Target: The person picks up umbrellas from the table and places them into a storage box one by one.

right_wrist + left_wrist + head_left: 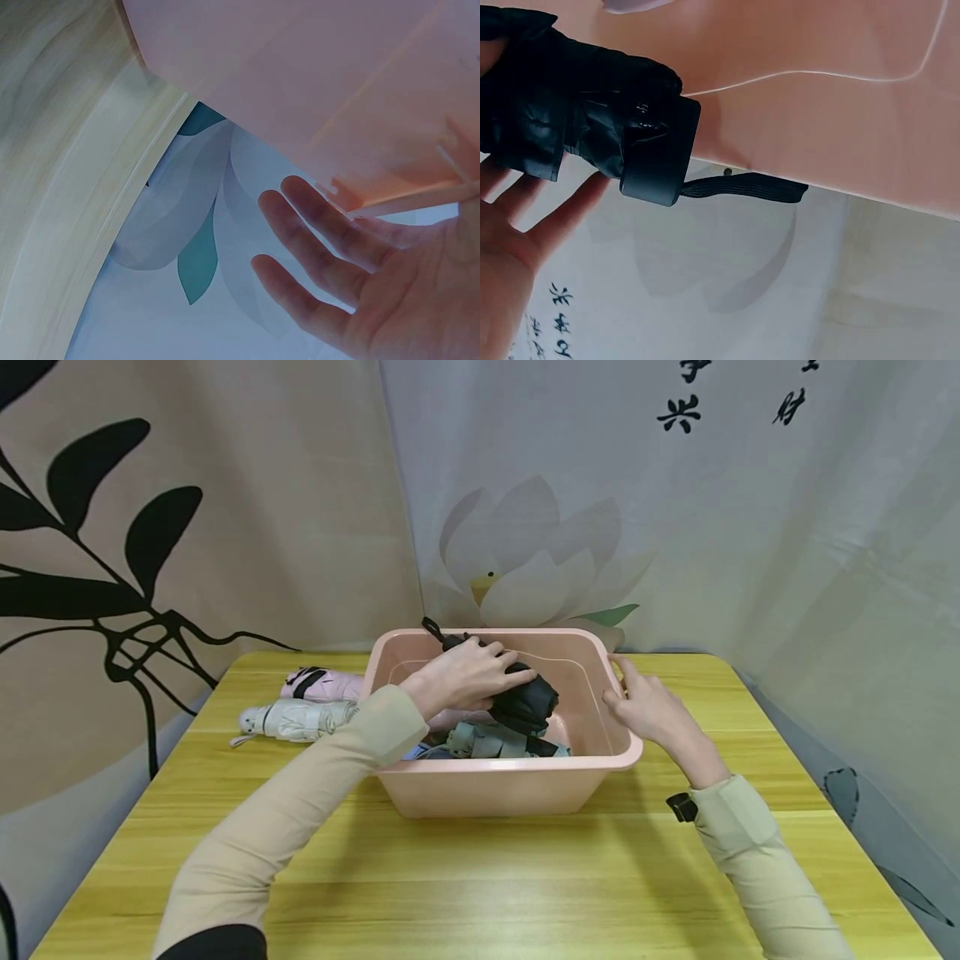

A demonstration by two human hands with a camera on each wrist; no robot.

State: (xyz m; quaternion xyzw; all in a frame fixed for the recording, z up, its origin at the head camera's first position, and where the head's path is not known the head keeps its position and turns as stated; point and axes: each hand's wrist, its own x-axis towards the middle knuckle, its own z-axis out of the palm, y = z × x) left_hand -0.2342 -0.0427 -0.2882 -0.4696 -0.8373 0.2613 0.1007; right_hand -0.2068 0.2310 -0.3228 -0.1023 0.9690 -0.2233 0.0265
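My left hand [476,677] grips a black folding umbrella [525,702] over the pink plastic basin [487,785]. In the left wrist view, the fingers spread behind the black umbrella [592,112], and its wrist strap [746,187] hangs from the handle end. My right hand [652,706] holds the basin's right rim, with the thumb over it and the forefinger along it. Three loosely bent fingers [315,255] hang free outside the basin wall in the right wrist view. Inside the basin lie a pale green folded umbrella [487,741] and a partly hidden blue item [415,751].
On the wooden table [480,877], left of the basin, lie a lilac folded umbrella [333,685] and a whitish one [296,721]. A printed curtain [300,510] stands behind the table. A black band [682,807] sits at my right wrist.
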